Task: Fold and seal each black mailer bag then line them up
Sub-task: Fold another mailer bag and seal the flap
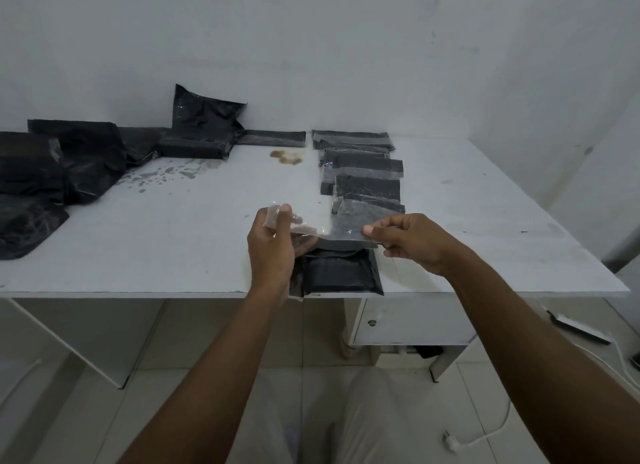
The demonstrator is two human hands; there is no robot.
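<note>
White table (pixel 173 242), bare wall behind. Mailer bag (pixel 341 273) lay at the near edge, flap raised. Left hand (pixel 273 252) pinched the clear strip (pixel 311 228); right hand (pixel 412 242) pinched its other end at the flap; hands apart. Likely light, floppy, slick film with a tacky seal: grip the flap corners, keep it taut. Done bags (pixel 367 183) lined up beyond.
</note>
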